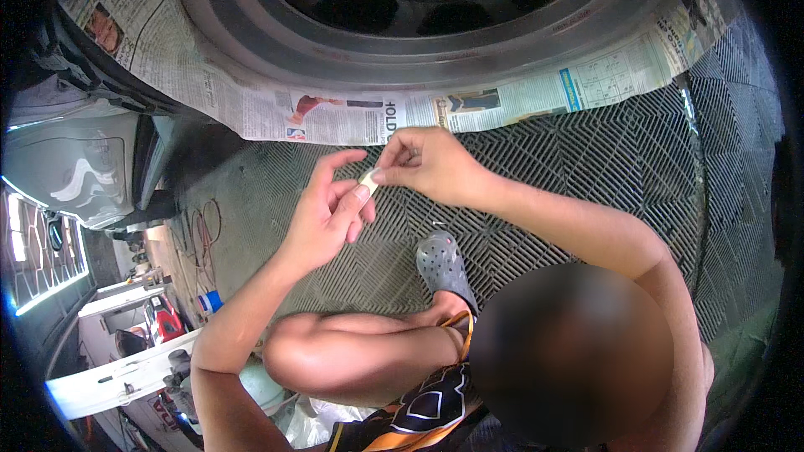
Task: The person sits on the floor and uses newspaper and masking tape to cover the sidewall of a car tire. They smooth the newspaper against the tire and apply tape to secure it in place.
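In front of me my two hands meet over a small pale yellowish-white piece (pixel 368 183), whose kind I cannot make out. My left hand (pixel 328 205) pinches it between thumb and fingers, the index finger stretched out above. From the other side, the thumb and fingertips of my right hand (pixel 431 169) are closed on its upper end. Just beyond the hands stands a car wheel with its tyre (pixel 243 54) and dark rim (pixel 343 21). Sheets of newspaper (pixel 226 113) line the area around the tyre, their near edge close to my fingers.
Dark ribbed floor tiles (pixel 578 176) lie under me, and a grey clog (pixel 441 259) is on my foot. A silver car panel (pixel 84 163) stands at the left. Below it are a white cabinet (pixel 109 381), a red object (pixel 164 318) and a coiled hose (pixel 203 230).
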Tool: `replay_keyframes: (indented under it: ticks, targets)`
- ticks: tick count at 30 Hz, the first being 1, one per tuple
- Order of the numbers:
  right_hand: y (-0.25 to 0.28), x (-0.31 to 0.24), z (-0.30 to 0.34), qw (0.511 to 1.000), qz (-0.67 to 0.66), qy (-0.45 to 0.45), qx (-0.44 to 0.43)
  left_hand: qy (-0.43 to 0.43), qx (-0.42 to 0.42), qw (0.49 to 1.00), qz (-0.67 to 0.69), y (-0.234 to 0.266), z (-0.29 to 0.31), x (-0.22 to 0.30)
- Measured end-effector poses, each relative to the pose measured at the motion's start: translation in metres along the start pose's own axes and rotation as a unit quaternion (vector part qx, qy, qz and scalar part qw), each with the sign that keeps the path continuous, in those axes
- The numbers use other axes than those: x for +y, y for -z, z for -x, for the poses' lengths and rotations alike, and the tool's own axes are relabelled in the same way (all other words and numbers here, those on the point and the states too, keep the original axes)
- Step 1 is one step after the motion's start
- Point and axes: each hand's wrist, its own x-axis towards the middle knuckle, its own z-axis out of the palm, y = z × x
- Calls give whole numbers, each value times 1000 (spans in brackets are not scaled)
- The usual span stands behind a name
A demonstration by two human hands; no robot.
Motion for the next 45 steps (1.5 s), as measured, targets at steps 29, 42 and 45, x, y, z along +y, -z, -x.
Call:
replay_keyframes:
  ticks: [29, 42, 45]
  targets:
    - [19, -27, 6, 965, 231, 104, 70, 108, 139, 970, -170, -33, 14, -7]
    - [62, -53, 11, 980, 166, 38, 105, 18, 82, 994, -76, -33, -6, 19]
    - [60, -59, 19, 974, 186, 60, 118, 3, 93, 991, -93, -32, -10, 13]
